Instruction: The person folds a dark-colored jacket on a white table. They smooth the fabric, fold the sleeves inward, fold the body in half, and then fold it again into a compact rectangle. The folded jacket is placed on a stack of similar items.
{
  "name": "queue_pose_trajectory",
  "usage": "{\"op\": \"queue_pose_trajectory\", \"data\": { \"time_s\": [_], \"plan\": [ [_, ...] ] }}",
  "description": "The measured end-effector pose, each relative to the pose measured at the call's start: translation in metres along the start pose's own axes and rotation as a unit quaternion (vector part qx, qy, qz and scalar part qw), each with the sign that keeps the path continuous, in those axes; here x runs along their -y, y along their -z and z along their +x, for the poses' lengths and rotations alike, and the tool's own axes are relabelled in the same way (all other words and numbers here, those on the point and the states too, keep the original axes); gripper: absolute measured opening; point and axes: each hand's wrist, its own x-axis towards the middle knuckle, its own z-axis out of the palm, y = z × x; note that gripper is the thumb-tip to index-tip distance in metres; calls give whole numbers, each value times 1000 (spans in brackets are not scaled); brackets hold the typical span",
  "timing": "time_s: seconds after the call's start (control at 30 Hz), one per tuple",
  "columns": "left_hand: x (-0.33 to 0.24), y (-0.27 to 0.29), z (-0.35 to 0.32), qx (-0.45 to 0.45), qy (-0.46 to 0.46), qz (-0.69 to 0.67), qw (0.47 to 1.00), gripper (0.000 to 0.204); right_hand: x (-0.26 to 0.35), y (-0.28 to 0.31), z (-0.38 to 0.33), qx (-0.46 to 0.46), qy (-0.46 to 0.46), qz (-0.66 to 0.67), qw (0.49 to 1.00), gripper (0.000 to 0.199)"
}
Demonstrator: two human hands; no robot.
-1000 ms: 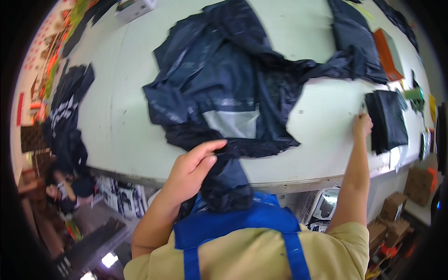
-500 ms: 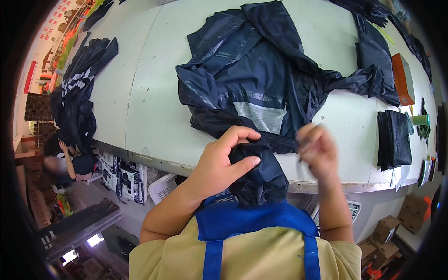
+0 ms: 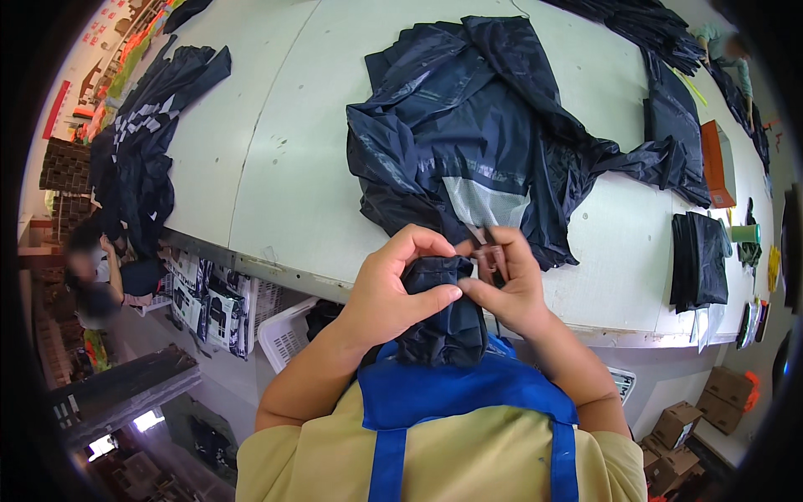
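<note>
A dark navy jacket (image 3: 452, 138) with a grey mesh patch lies spread on the pale table, its lower part bunched over the front edge against my apron. My left hand (image 3: 401, 280) is closed on a folded edge of this jacket, thumb and fingers pinching the fabric. Close by on the right, my right hand (image 3: 514, 280) grips small metal thread snips (image 3: 483, 251), partly hidden by the fingers. Their pointed tips are up near the mesh patch. The right thumb and fingertips are right at the pinched fabric edge.
Dark garments (image 3: 138, 159) lie at the left, and a folded dark stack (image 3: 699, 259) at the right. An orange box (image 3: 718, 163) and a green spool (image 3: 745, 233) stand near it. A white basket (image 3: 284, 330) is below the table edge. Other people are at the far left and upper right.
My right hand has come left, from beside the jacket to the fabric edge at my left hand, and the snips now show clearly. The view has shifted slightly.
</note>
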Motion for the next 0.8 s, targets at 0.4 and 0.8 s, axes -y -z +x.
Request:
{"op": "queue_pose_trajectory", "data": {
  "time_s": [0.4,0.8],
  "plan": [
    [-12,10,-20,-4,41,9,999,30,37,-8,-6,-11,7,-143,990,29],
    [-9,5,-18,22,0,40,999,13,42,-22,-5,-7,284,-454,845,23]
  ]
}}
